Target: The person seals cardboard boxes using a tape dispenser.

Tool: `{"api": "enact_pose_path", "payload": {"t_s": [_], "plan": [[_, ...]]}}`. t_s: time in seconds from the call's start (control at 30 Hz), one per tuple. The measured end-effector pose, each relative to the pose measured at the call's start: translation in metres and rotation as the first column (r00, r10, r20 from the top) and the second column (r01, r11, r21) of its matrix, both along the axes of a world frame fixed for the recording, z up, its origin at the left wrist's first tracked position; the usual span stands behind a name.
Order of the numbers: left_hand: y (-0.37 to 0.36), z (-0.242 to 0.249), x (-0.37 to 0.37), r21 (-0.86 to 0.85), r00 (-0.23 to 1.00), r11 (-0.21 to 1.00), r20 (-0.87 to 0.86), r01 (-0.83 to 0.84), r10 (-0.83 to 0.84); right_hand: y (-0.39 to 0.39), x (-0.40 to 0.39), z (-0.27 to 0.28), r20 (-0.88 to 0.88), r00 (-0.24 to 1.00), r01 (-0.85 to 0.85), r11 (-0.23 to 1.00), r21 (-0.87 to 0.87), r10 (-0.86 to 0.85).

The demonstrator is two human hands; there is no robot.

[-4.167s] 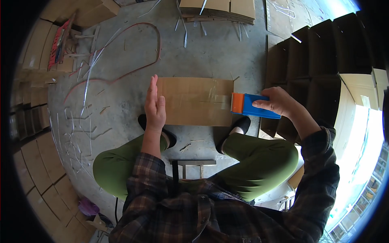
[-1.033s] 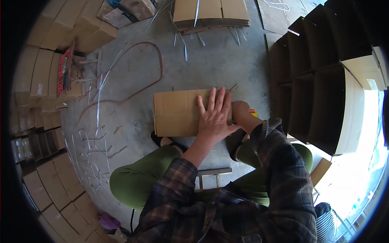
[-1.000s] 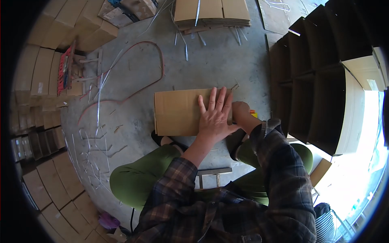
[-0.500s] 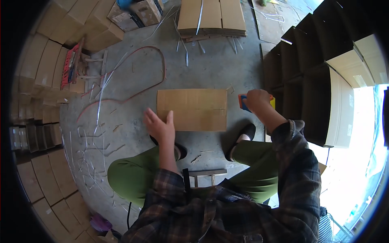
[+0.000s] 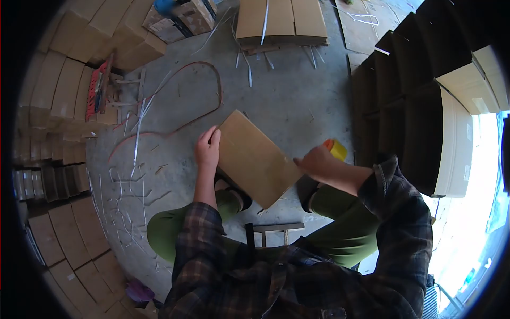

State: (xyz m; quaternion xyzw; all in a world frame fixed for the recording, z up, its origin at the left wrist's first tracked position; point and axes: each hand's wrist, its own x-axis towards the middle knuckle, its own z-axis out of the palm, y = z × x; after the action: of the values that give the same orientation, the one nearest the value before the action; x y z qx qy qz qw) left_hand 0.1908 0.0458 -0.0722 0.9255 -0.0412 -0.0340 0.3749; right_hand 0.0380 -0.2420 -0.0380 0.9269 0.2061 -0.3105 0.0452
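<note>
A brown cardboard box (image 5: 256, 159) is turned at a slant in front of my knees. My left hand (image 5: 207, 147) grips its left edge near the upper left corner, the fingers bent over the edge. At the right corner is my right hand (image 5: 313, 164), closed round a tape dispenser with a yellow roll (image 5: 338, 150) and an orange part; its handle is hidden in the hand.
Flattened cartons (image 5: 281, 21) lie stacked ahead. Stacked boxes (image 5: 64, 90) line the left side, beside a red crate (image 5: 95, 87). Open cartons (image 5: 425, 127) stand at the right. An orange hose (image 5: 221, 87) and loose straps lie on the floor, and a small wooden stool (image 5: 279, 227) is below me.
The box has turned clockwise from lying square to a slant. My left hand has taken hold of its edge, and my right hand has moved left and down to its right corner with the dispenser.
</note>
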Motion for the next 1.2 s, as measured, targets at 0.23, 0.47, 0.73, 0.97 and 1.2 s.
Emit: {"api": "enact_pose_path", "payload": {"t_s": [0.23,0.47,0.73,0.97,1.2], "plan": [[-0.014,-0.023,0.000,-0.400,0.996,0.916,-0.088,-0.032,-0.003,0.025,0.056,-0.005,0.197,0.949,0.258,0.966,-0.031,-0.247],[-0.004,-0.049,-0.006,-0.835,0.939,0.484,-0.336,-0.262,-0.070,0.055,0.099,-0.065,0.206,0.966,0.145,0.988,0.050,-0.153],[0.001,-0.042,-0.028,-0.828,0.855,0.325,-0.510,-0.457,-0.096,0.038,0.021,-0.078,0.154,0.984,0.110,0.987,-0.118,-0.092],[-0.007,-0.088,-0.132,-0.679,0.670,0.211,-0.732,-0.703,-0.122,0.049,-0.001,-0.077,0.023,0.950,0.311,0.948,0.063,-0.312],[-0.004,-0.030,-0.094,-0.326,0.875,0.820,-0.051,-0.470,0.481,0.021,-0.026,-0.034,0.261,0.939,0.257,0.961,-0.104,-0.223]]}}
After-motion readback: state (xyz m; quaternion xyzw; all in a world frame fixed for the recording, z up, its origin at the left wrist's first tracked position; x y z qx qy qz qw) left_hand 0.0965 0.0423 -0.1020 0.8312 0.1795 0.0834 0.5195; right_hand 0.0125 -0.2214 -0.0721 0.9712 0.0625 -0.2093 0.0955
